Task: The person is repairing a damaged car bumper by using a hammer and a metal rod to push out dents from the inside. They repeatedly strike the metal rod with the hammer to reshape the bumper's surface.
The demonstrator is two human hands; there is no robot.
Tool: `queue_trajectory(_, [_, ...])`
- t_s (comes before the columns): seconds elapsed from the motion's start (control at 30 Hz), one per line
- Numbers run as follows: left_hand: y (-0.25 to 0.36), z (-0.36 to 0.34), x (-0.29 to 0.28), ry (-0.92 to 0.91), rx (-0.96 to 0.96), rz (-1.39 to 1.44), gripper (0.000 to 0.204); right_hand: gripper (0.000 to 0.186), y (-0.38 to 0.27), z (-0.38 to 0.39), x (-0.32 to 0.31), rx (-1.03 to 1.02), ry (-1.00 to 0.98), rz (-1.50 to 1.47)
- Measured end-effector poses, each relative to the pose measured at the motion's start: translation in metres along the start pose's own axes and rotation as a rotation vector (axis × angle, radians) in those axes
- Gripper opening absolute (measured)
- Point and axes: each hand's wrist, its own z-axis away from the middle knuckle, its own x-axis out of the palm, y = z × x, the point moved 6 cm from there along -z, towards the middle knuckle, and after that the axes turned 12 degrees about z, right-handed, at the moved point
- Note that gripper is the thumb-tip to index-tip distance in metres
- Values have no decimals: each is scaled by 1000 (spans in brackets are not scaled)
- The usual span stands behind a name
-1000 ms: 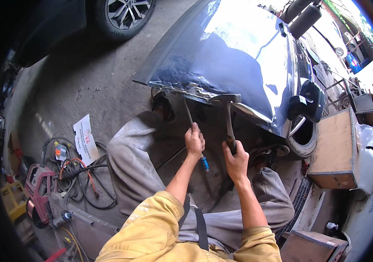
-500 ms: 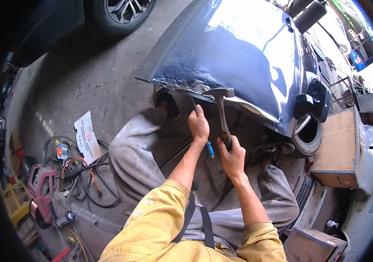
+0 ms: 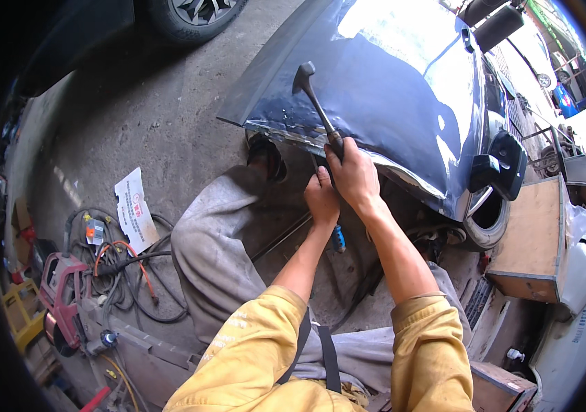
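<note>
In front of me is a dark blue car door [image 3: 368, 103] with a side mirror [image 3: 502, 165]. Its near edge is dented and scraped, with bare metal showing. My right hand [image 3: 356, 173] is closed around the handle of a hammer [image 3: 316, 103], whose head is raised over the panel, apart from its surface. Below that edge, my left hand [image 3: 323, 200] grips the metal shaft of a blue-handled bar [image 3: 338, 239]. The blue handle hangs below the fist; the shaft runs up toward the door edge, and its tip is hidden.
Cables and hoses [image 3: 125, 275] lie tangled at left beside a white printed sheet [image 3: 136, 211] and a pink-framed machine [image 3: 60, 295]. To the right stand a wooden box [image 3: 523, 240] and a tyre [image 3: 486, 223]. Another car's wheel [image 3: 204, 17] is at the top.
The hammer has risen from the door edge, its head swinging up and to the left, as my right hand moved up. My left hand shifted slightly down and right, still on the bar.
</note>
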Motion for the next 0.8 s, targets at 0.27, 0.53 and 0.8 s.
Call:
queue_trajectory(0.27, [6, 4, 11, 6, 28, 1, 48, 35, -11, 2, -7, 1, 96, -54])
queue_trajectory(0.53, [5, 3, 4, -120, -253, 293, 45, 31, 15, 56, -10, 155, -15, -117])
queue_trajectory(0.8, [9, 66, -19, -226, -536, 286, 41, 30, 35, 78, -23, 199, 69, -173])
